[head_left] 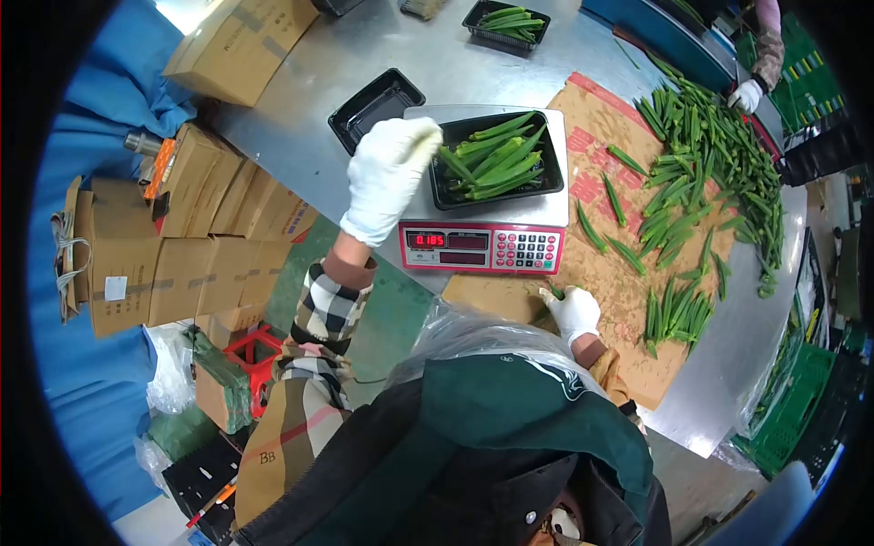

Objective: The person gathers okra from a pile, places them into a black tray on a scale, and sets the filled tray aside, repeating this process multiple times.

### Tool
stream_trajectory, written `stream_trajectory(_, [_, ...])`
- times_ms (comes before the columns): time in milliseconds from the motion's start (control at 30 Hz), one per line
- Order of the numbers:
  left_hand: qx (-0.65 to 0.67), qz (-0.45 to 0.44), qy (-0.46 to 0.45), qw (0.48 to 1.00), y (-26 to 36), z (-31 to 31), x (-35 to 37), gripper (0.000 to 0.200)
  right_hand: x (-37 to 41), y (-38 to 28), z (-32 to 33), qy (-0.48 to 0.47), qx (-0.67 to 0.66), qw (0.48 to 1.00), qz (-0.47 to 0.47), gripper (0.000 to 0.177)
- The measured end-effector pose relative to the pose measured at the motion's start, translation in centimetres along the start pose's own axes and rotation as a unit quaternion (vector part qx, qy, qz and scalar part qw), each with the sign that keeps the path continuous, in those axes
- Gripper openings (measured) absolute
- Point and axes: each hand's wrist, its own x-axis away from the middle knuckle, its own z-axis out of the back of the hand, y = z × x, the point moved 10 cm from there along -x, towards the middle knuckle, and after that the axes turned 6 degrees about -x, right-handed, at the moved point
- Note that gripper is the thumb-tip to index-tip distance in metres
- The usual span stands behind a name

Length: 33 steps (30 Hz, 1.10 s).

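Observation:
My left hand (390, 173), in a white glove, is raised beside the left edge of a black tray (439, 193) of green okra (499, 159). Its fingers are curled together, and whatever they hold, if anything, is hidden. The tray rests on a scale (482, 248) whose red display reads 0.185. My right hand (575, 314), also gloved in white, is low by the near edge of the cardboard sheet (628, 338), below the scale. A bit of green shows at its curled fingers, seemingly okra. Loose okra (678, 314) lies on the sheet to its right.
An empty black tray (375, 107) stands behind my left hand; another tray (506, 25) with okra is farther back. A large okra pile (701, 136) covers the right side. At upper right is another person's gloved hand (746, 95). Cardboard boxes (173, 273) are stacked at left.

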Motion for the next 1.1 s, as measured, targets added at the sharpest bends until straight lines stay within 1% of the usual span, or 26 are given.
stream_trajectory(67, [-0.105,-0.145,-0.083,0.98,2.0,-2.3,-0.2,0.017,-1.1,2.7,-1.8,0.008,0.026,1.0,-0.008,0.051])
stream_trajectory(100, [-0.141,-0.148,-0.128,0.97,1.4,-4.5,0.3,0.019,-1.1,3.4,-1.9,0.018,0.025,0.999,-0.011,0.052])
stream_trajectory(133, [-0.136,-0.164,-0.157,0.964,1.0,-5.9,0.9,0.016,-0.9,3.6,-1.5,0.026,0.025,0.999,-0.015,0.052])
stream_trajectory(167, [-0.142,-0.162,-0.173,0.961,0.3,-6.8,1.5,0.017,-0.6,4.0,-1.5,0.017,0.032,0.999,-0.027,0.051])
stream_trajectory(267, [-0.142,-0.142,-0.203,0.958,-0.9,-8.3,1.7,0.021,0.2,5.3,-1.1,0.054,0.012,0.998,-0.034,0.046])
stream_trajectory(300, [-0.141,-0.133,-0.21,0.959,-0.9,-8.3,1.4,0.022,0.3,6.3,-1.0,0.066,-0.006,0.996,-0.056,0.044])
stream_trajectory(367, [-0.066,-0.099,-0.144,0.982,-0.6,-6.7,-0.1,0.023,0.4,8.7,-0.4,0.089,-0.043,0.99,-0.1,0.039])
stream_trajectory(400, [-0.03,-0.079,-0.11,0.99,-0.3,-5.4,-0.8,0.024,0.9,8.5,1.1,0.115,-0.138,0.982,-0.064,0.029])
stream_trajectory(433, [-0.033,0.023,-0.072,0.997,-1.1,-4.1,-0.9,0.021,0.6,9.3,1.2,0.122,-0.326,0.936,-0.043,0.025])
stream_trajectory(467, [0.154,0.183,-0.135,0.962,-2.9,-5.2,-0.5,0.025,0.2,9.9,1.1,0.123,-0.502,0.856,-0.021,0.023])
stream_trajectory(533, [0.105,0.198,-0.217,0.95,1.3,-4.0,-0.6,0.029,1.0,6.6,3.2,-0.019,-0.669,0.741,-0.053,0.03])
stream_trajectory(567, [0.158,0.179,-0.214,0.947,3.2,-5.0,0.4,0.031,1.4,3.8,4.9,-0.02,-0.729,0.682,-0.055,0.04])
stream_trajectory(600, [0.118,0.075,-0.193,0.971,6.2,-5.7,1.2,0.029,1.7,1.2,6.2,-0.039,-0.752,0.657,-0.035,0.043])
stream_trajectory(667, [0.091,-0.043,-0.233,0.967,12.0,-8.7,5.0,0.031,2.0,-2.7,7.6,-0.079,-0.793,0.604,0.009,0.047])
stream_trajectory(700, [0.129,-0.065,-0.325,0.935,14.8,-10.8,7.5,0.037,2.0,-4.1,7.1,-0.125,-0.795,0.593,0.033,0.045])
stream_trajectory(733, [0.105,-0.049,-0.385,0.916,16.2,-13.0,11.0,0.047,2.1,-4.2,6.6,-0.113,-0.771,0.627,0.014,0.04])
stream_trajectory(767, [0.126,-0.042,-0.358,0.924,16.9,-13.0,12.1,0.058,1.9,-2.9,6.0,-0.084,-0.772,0.63,-0.012,0.038])
stream_trajectory(800, [0.156,-0.012,-0.394,0.905,16.7,-13.0,12.7,0.059,1.6,-1.2,5.3,-0.054,-0.772,0.632,-0.038,0.036])
stream_trajectory(833, [0.194,0.001,-0.455,0.869,16.6,-13.1,12.7,0.057,1.8,0.4,4.8,-0.021,-0.783,0.618,-0.069,0.031])
stream_trajectory(867, [0.23,0.017,-0.513,0.827,16.2,-13.1,12.9,0.054,2.1,2.1,3.3,-0.045,-0.807,0.577,-0.115,0.025])
stream_trajectory(933, [0.281,0.054,-0.47,0.835,14.1,-11.6,11.7,0.046,2.9,2.7,3.3,-0.091,-0.858,0.496,-0.097,0.021])
stream_trajectory(967, [0.29,0.124,-0.494,0.81,12.3,-11.5,11.3,0.041,3.2,3.4,3.3,-0.071,-0.86,0.491,-0.117,0.018])
stream_trajectory(1000, [0.28,0.138,-0.447,0.838,10.5,-10.8,10.2,0.034,3.2,3.6,3.0,-0.072,-0.857,0.494,-0.129,0.018])
stream_trajectory(1033, [0.355,0.18,-0.389,0.831,8.9,-10.3,9.3,0.028,3.3,3.9,2.5,-0.072,-0.854,0.495,-0.141,0.019])
stream_trajectory(1067, [0.435,0.287,-0.367,0.771,7.3,-9.8,8.7,0.022,3.4,4.2,2.2,-0.071,-0.852,0.496,-0.154,0.02])
stream_trajectory(1100, [0.423,0.297,-0.337,0.787,5.3,-8.9,7.4,0.023,3.3,4.0,2.2,-0.076,-0.834,0.521,-0.161,0.017])
